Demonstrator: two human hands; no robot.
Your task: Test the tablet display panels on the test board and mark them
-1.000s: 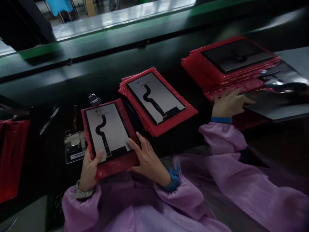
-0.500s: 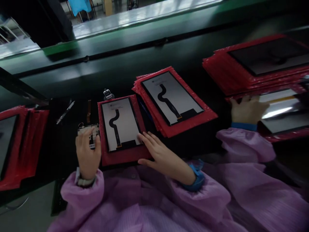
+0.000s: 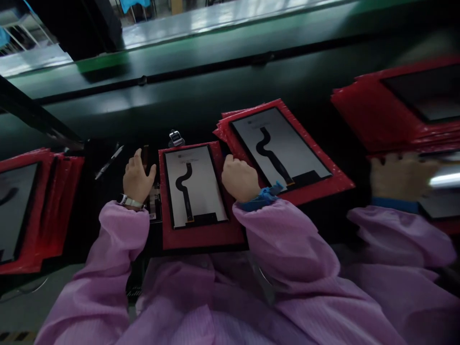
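Observation:
My left hand [image 3: 138, 177] hovers with spread fingers at the left edge of a display panel [image 3: 201, 191], holding nothing. Partly under it show a small circuit part [image 3: 155, 203] and a thin brown flex strip [image 3: 145, 155]. The panel lies flat on a red bubble-wrap sleeve [image 3: 203, 239], a black S-shaped ribbon cable on its pale back. My right hand [image 3: 240, 178] is curled closed at the panel's right edge, against a stack of red sleeves [image 3: 334, 183]. What its fingers hold, if anything, is hidden. Another display panel [image 3: 296, 160] tops that stack.
A silver clip-like metal piece [image 3: 176, 138] stands behind the middle panel. At the left are a white pen [image 3: 109, 162] and more red sleeves [image 3: 68, 206]. On the right, a co-worker's hand [image 3: 398, 177] is beside another red stack [image 3: 359, 115].
My right hand has moved from the panel's lower right corner up along its right edge, its fingers curling. My left hand has lifted and shifted up, uncovering part of the circuit piece.

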